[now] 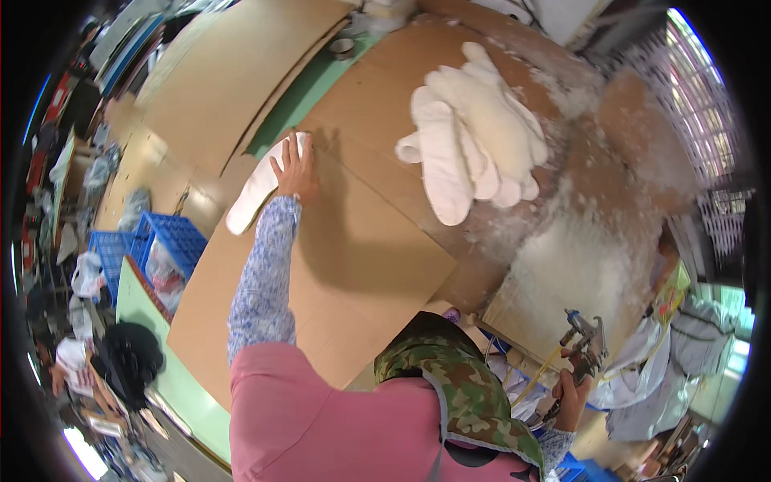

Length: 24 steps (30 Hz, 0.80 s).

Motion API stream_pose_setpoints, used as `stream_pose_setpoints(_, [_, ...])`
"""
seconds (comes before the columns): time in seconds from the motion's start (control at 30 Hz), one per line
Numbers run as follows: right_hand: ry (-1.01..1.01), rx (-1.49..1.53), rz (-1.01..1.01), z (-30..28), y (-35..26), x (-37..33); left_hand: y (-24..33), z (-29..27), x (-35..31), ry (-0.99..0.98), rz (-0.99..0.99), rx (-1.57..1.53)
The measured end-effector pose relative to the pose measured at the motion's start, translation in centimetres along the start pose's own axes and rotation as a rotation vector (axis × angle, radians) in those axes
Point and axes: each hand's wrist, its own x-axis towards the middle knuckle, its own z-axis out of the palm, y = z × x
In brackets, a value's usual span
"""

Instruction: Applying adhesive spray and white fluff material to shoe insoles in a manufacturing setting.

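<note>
A green-edged table (181, 394) spreads out beneath and beyond the left hand (299, 175), much of it covered in brown cardboard. One large cardboard sheet (345, 321) lies directly under that hand and its blue-patterned sleeve. Just beyond the right hand (569, 394), a board (570, 265) carries a thick, pale, crusted coating. A pile of white insoles (482, 120), overlapping at several angles, lies to the right of the left hand and well beyond the right one. A camouflage apron (474, 394) hangs between the two forearms over a worker's pink top. To the left of the left forearm stand blue crates (173, 233), one with plastic bags inside. A single white insole (255, 195) lies aslant at the sheet's far left edge; the left hand rests on its upper end, fingers outstretched and slightly apart. The right hand is wrapped around the handle of a metal spray gun (589, 341), held clear of the pile. Beyond the left hand sits a small round cup (342, 48).
</note>
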Motion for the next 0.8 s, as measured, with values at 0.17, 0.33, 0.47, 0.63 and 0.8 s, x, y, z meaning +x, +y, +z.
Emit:
stream_pose_setpoints(0.17, [-0.061,-0.067,0.022,-1.9,1.3,0.2,11.9,-1.6,1.3,0.168,0.442,-0.325])
stream_pose_setpoints(0.33, [-0.024,-0.005,-0.008,-1.6,1.6,-0.2,22.6,-3.9,4.4,0.272,0.921,-0.177])
stream_pose_setpoints(0.47, [-0.009,0.107,0.017,-4.8,4.1,0.1,24.1,-3.5,5.4,0.139,1.122,-0.058])
stream_pose_setpoints(0.63, [0.082,0.158,0.058,-4.5,7.0,2.6,24.0,-9.1,6.7,-0.083,1.038,-0.282])
stream_pose_setpoints(0.8, [0.144,0.199,0.066,-4.9,8.6,3.3,32.0,-12.2,4.3,-0.878,0.608,-1.035])
